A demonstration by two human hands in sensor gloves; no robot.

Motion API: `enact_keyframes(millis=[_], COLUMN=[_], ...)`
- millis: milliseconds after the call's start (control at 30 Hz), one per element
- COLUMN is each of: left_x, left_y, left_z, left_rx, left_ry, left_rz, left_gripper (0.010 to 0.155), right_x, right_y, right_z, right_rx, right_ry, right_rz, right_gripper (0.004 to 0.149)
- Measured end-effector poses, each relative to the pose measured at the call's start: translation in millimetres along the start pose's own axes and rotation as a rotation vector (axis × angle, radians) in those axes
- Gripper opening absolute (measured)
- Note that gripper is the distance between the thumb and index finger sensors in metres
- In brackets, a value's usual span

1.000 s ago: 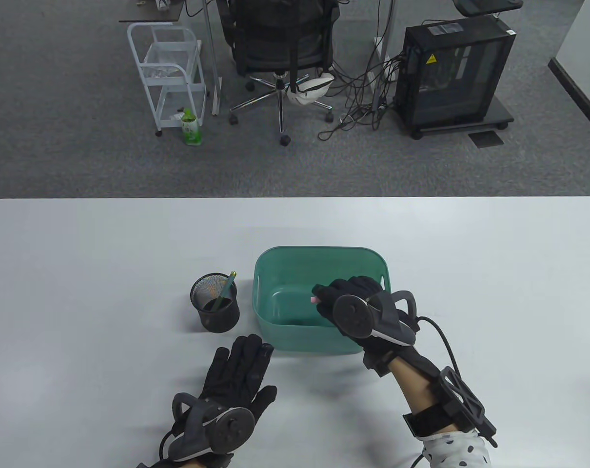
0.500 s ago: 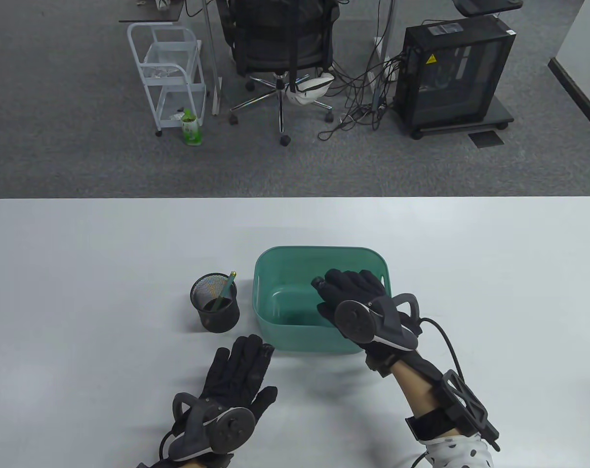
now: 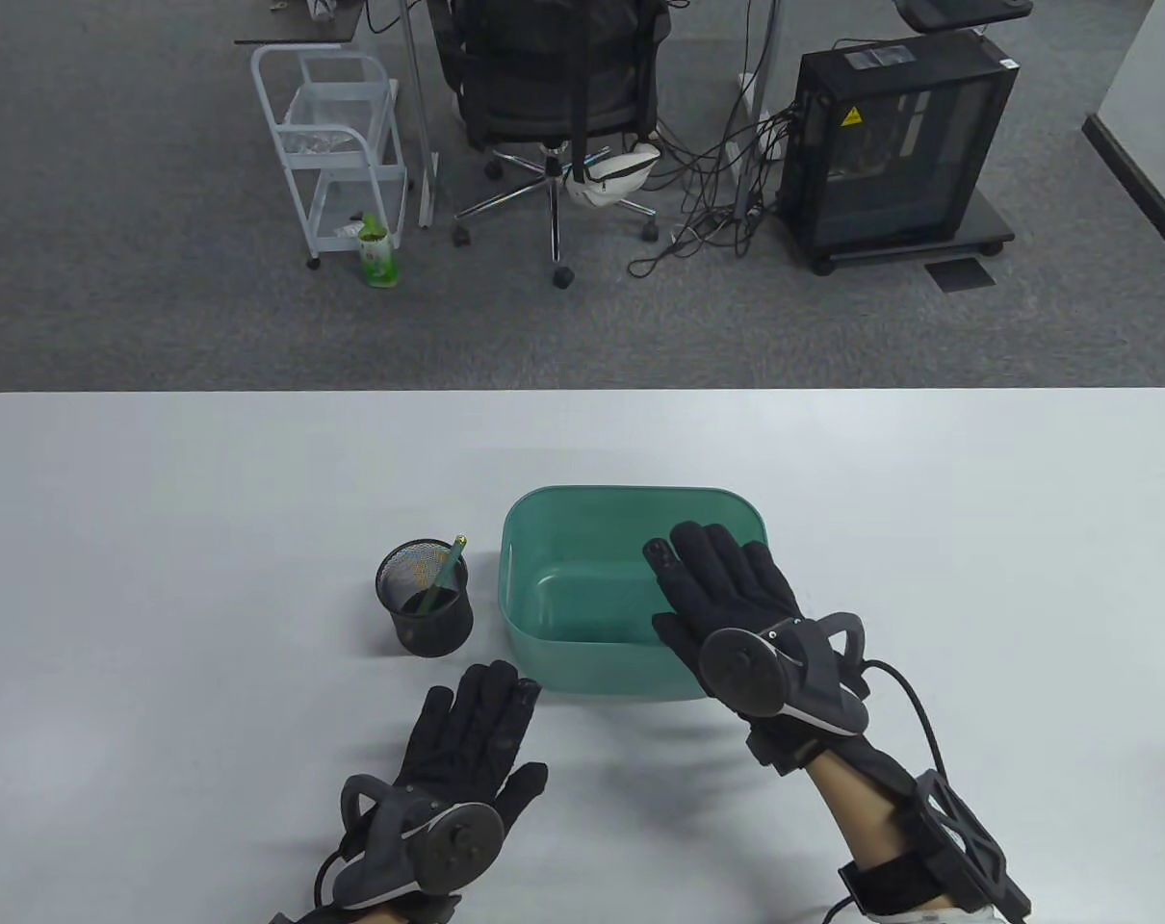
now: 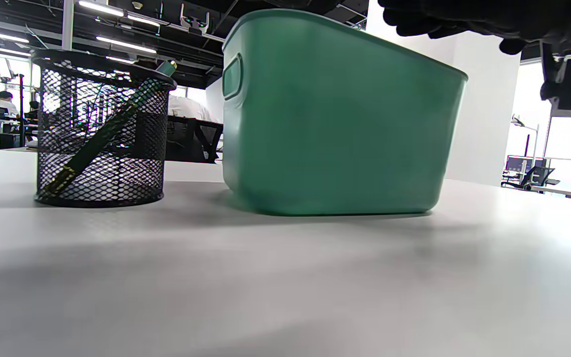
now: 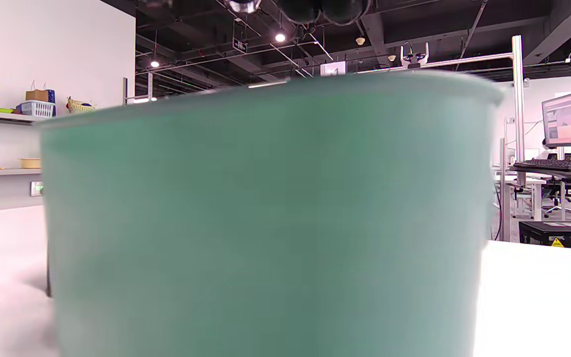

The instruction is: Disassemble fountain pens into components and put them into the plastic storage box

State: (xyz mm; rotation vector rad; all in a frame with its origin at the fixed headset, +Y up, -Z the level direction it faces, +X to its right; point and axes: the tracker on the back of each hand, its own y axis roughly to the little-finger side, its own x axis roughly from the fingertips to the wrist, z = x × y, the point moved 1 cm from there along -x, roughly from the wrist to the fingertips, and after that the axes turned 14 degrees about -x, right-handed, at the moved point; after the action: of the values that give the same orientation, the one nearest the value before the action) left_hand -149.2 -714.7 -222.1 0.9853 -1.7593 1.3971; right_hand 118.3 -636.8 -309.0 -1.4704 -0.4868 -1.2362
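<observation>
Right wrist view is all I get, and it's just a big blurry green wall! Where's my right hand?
Observer: Your right hand hovers over the green storage box, fingers spread flat, nothing in its grip.
Operator: Are there any pens left to take apart?
Observer: Yes, one green pen leans tilted inside a black mesh pen cup, standing just left of the box.
Operator: What's my other hand doing?
Observer: Your left hand lies flat on the table, palm down, near the box's front left corner, holding nothing.
</observation>
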Motion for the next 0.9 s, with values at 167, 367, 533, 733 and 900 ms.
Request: enact_keyframes(millis=[167,367,533,733,900], left_x=[-0.1,-0.3,-0.3,-0.3,-0.4], left_y=[0.2,0.1,-0.2,-0.1,-0.1], left_z=[0.2,0.2,0.6,0.6,0.9], left_rx=[0.0,-0.002,-0.004,-0.004,-0.004], left_ry=[0.003,0.005,0.009,0.011,0.014], left_rz=[-0.002,-0.002,-0.001,-0.003,-0.003], left_gripper=[0.073,0.073,0.073,0.073,0.073], right_x=[22.0,49.5,66.7,82.9,95.2], right_y=[1.7,6.2,9.2,9.8,9.4], right_z=[3.8,2.0,-3.8,-10.7,-17.4], right_rx=[0.0,-0.026,-0.031,-0.041,-0.057], right_ry=[0.009,0.0,-0.001,-0.01,-0.012], right_rz=[0.007,-0.011,-0.023,-0.031,-0.036], right_gripper=[0.065,0.065,0.065,0.065,0.065])
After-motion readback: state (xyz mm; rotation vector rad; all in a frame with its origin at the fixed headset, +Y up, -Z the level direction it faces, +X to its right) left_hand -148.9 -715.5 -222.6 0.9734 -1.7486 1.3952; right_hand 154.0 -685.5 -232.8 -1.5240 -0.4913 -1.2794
